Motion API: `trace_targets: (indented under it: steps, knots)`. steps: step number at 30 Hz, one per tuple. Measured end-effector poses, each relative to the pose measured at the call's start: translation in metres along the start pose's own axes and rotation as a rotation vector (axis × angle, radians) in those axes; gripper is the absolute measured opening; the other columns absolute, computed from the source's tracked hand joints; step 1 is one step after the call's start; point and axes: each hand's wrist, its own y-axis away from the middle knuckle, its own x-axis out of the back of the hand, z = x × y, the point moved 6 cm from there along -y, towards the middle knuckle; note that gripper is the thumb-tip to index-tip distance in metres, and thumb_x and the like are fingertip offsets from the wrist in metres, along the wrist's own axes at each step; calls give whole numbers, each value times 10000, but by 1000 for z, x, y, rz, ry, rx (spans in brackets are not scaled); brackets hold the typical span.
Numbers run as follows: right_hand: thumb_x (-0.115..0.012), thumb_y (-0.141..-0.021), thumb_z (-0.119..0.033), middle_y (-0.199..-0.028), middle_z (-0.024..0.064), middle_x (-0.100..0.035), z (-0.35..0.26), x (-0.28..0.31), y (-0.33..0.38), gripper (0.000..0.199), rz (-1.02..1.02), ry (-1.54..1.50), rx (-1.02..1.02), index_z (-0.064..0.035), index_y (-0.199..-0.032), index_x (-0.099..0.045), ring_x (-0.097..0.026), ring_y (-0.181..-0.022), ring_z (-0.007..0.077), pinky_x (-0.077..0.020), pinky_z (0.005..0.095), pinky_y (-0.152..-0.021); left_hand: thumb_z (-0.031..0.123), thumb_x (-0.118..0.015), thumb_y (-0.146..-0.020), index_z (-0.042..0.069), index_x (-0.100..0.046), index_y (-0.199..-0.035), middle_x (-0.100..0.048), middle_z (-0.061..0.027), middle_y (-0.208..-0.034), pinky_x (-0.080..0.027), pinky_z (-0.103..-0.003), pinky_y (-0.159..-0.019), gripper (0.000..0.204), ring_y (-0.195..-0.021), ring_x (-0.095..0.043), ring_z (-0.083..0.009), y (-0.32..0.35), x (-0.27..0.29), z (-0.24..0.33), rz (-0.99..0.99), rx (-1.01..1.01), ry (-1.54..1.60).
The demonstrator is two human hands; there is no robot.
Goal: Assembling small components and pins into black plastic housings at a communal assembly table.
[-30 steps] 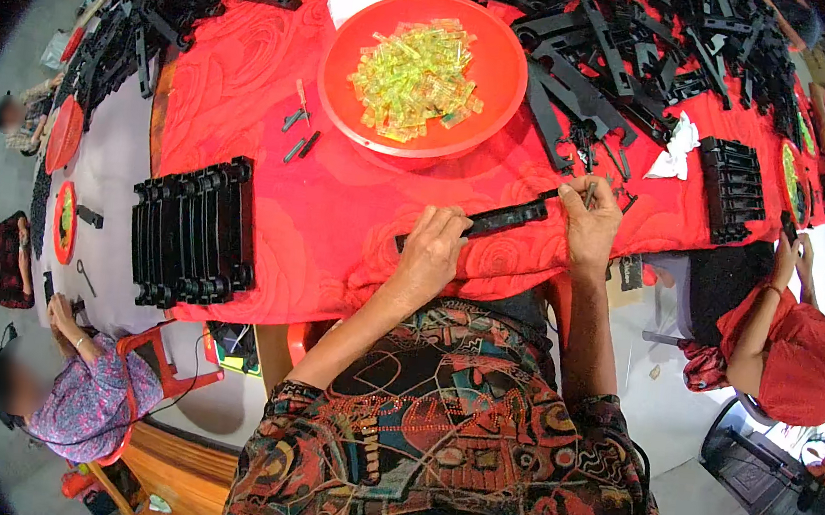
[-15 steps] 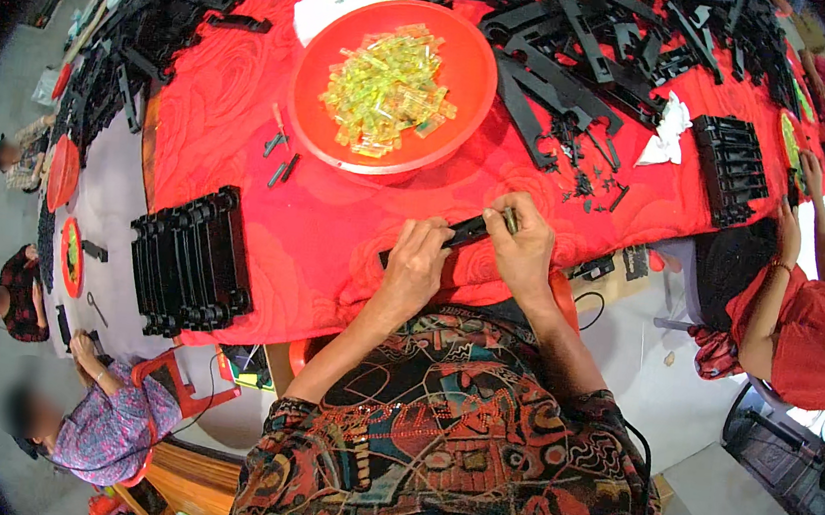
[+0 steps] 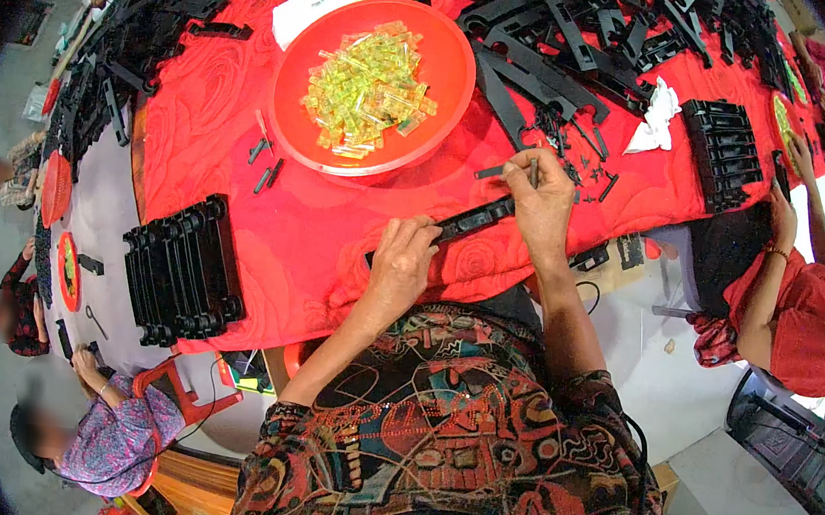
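Observation:
My left hand (image 3: 402, 258) is wrapped over the near end of a long black plastic bar (image 3: 475, 221), which lies slanted on the red cloth. A little above the bar's far end, my right hand (image 3: 542, 199) pinches a small dark strip (image 3: 489, 173) that sticks out to the left of the fingertips. A second thin piece shows between those fingers, though I cannot tell whether it is separate. Beyond my hands stands a red bowl (image 3: 289, 94) full of small yellow-green clear pieces (image 3: 370, 87). Small black parts (image 3: 569, 158) lie scattered by my right hand.
Stacked black bars (image 3: 185, 269) lie at the left, and another stack (image 3: 720, 154) at the right. A heap of long black parts (image 3: 546, 40) covers the far side. A small screwdriver (image 3: 262, 129) and crumpled white paper (image 3: 656, 117) rest on the cloth. Other people work on both sides.
My right hand has lifted off the bar and moved up and slightly right, with the dark strip now showing in its fingers. More of the bar is uncovered. My left hand stays on it.

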Motion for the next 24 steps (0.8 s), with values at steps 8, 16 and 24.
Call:
trace_targets:
  steps: [8, 16, 24]
  knots:
    - [-616, -788, -54, -594, -29, -441, 3, 0, -11, 62, -26, 97, 107, -38, -770, -558, -387, -554, 52, -329, 237, -491, -47, -628, -707, -18, -595, -972, -568, -154, -1009, -450, -397, -778, 269, -897, -529, -324, 1, -1, -1, 16, 11, 22]
    - [-617, -794, -73, -589, 15, -451, 4, -8, 0, 76, -30, 173, 82, -28, -795, -556, -437, -576, 96, -385, 271, -532, -57, -628, -700, -29, -590, -968, -567, -155, -1004, -448, -393, -786, 272, -893, -528, -324, 2, -2, -1, 21, 9, 37]
    - [-603, -798, -76, -770, 143, -579, -16, -15, -2, 84, -111, 477, 264, -15, -854, -588, -589, -697, 267, -463, 369, -641, -75, -631, -690, -37, -563, -885, -567, -179, -991, -449, -402, -760, 210, -864, -538, -334, 4, -1, -2, 44, -3, 49]
